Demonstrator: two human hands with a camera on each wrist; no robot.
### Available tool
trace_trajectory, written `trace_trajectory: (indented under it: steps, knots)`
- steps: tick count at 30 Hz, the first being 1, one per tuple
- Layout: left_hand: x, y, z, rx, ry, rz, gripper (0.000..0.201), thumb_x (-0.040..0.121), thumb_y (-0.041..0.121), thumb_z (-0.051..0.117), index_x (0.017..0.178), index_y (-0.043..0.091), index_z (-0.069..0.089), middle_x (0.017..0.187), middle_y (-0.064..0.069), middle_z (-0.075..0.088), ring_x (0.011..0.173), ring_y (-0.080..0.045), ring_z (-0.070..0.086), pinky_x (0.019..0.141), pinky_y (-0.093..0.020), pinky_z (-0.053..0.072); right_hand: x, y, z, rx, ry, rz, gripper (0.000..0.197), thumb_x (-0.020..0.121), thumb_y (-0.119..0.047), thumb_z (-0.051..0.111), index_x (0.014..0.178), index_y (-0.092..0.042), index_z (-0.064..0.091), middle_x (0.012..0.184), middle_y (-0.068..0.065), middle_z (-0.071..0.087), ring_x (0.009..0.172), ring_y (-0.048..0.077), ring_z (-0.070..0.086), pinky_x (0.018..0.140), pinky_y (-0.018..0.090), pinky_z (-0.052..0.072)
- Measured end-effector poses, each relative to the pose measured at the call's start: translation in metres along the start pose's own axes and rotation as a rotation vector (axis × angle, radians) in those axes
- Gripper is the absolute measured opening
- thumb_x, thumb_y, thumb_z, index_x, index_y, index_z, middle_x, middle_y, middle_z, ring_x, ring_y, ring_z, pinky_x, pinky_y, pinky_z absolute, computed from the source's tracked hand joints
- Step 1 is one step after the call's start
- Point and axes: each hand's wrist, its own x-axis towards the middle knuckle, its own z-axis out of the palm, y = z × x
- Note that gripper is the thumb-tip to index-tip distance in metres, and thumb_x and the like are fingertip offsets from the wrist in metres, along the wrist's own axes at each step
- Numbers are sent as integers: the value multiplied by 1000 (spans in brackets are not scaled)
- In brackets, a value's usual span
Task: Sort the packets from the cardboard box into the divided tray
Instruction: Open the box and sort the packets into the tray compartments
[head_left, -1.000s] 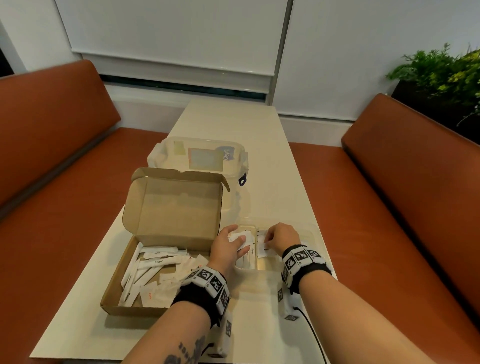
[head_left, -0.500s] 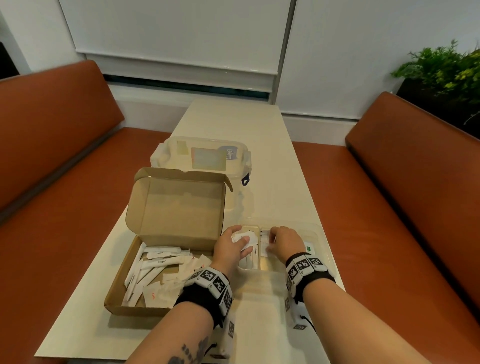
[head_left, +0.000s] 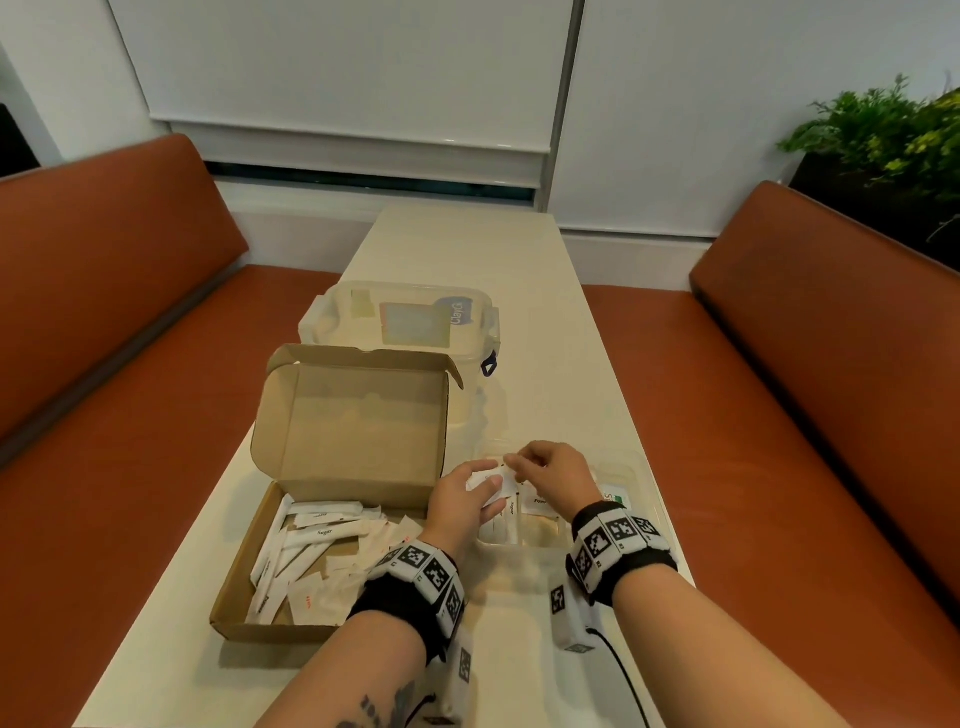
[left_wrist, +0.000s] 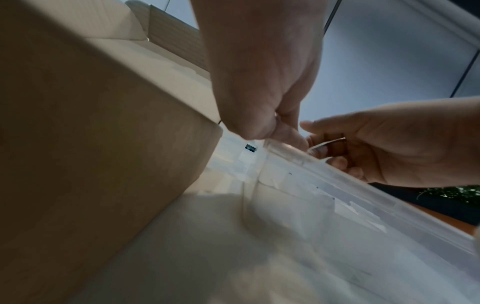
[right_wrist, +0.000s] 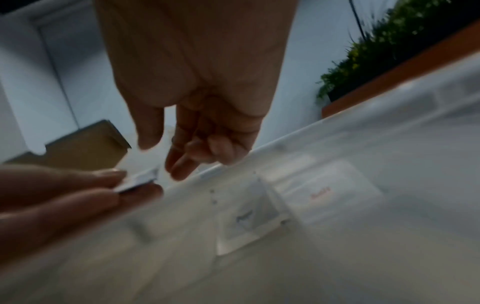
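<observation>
Rust-orange benches (head_left: 130, 291) flank a long pale desk (head_left: 524, 312), with white blinds behind and a green plant (head_left: 893, 130) at the far right. On the desk an open cardboard box (head_left: 291, 525) lies to the left, its lid standing up, and loose white packets (head_left: 322, 540) are heaped inside it. Just right of the box sits the clear divided tray (head_left: 641, 486), with a few packets already lying flat in its compartments, one reading "Sugar" and another with a green mark. Behind the box stands a lidded clear plastic container (head_left: 405, 317). Above the tray's left end the left hand (head_left: 460, 501) holds a small white packet (head_left: 488, 480) between thumb and fingers, its grip closed on that packet. The right hand (head_left: 553, 470) hovers beside it with its fingers loosely curled; the right wrist view shows its fingertips (right_wrist: 182, 170) near the packet's edge with nothing between them, so its grip is released
</observation>
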Motion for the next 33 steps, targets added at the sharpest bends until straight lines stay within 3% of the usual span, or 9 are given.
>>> trace_trajectory:
  steps: [5,7,10,14,18,20,23,27,33]
  knots:
    - [3,5,0,-65,-8,-87,15,95,17,54,104,7,61,103,-6,58,94,-15,59,61,-19,57,-4,-2,1,133,-49,32,3,79,-10,72,79,-9,69,66,-3,63,52,2,49,50,12,41]
    - [5,6,0,-100,-8,-130,10,95,11,52,100,6,60,106,-12,56,102,-23,58,67,-24,59,-3,-1,0,150,-17,53,5,79,-9,72,77,-9,68,68,0,63,50,6,49,48,11,43]
    - [5,5,0,0,0,-119,26,92,-6,48,117,-2,56,114,-21,56,105,-30,59,73,-27,58,-2,2,-3,154,14,79,6,81,-10,71,77,-9,66,69,3,65,47,10,51,44,11,43]
    - [0,6,1,23,-15,-76,29,94,-7,44,117,5,57,116,-17,54,104,-27,59,66,-20,57,-1,7,-10,159,14,67,4,83,-11,68,81,-9,67,65,1,64,47,9,51,42,11,39]
    - [-2,8,2,6,-17,-74,20,96,4,49,110,9,61,103,-7,57,97,-21,60,69,-21,57,1,4,-22,97,-92,13,5,82,-12,71,84,-9,74,63,-6,64,48,-2,50,46,6,38]
    - [-2,7,1,14,-18,-73,15,95,10,53,108,7,62,99,-6,58,89,-16,61,65,-18,57,3,0,-25,35,-158,-6,5,81,-13,71,85,-11,74,66,-4,65,54,1,50,49,8,39]
    - [-1,6,1,21,-30,-68,19,94,3,54,111,-1,60,100,-10,58,86,-16,62,64,-17,57,4,-4,-22,5,-149,-11,7,82,-17,71,86,-11,73,69,-1,66,57,6,50,49,9,40]
    - [-3,6,1,22,-3,-42,14,95,1,51,106,0,59,114,-15,55,92,-21,60,64,-17,57,-4,2,-12,137,-98,117,23,78,-24,76,88,-9,62,69,1,64,49,10,51,43,18,40]
    - [-3,8,2,25,-8,-57,14,95,0,50,106,1,58,110,-15,56,92,-23,60,63,-16,56,-12,10,-6,310,-126,185,18,79,-8,74,72,-13,58,69,4,64,50,9,55,44,19,44]
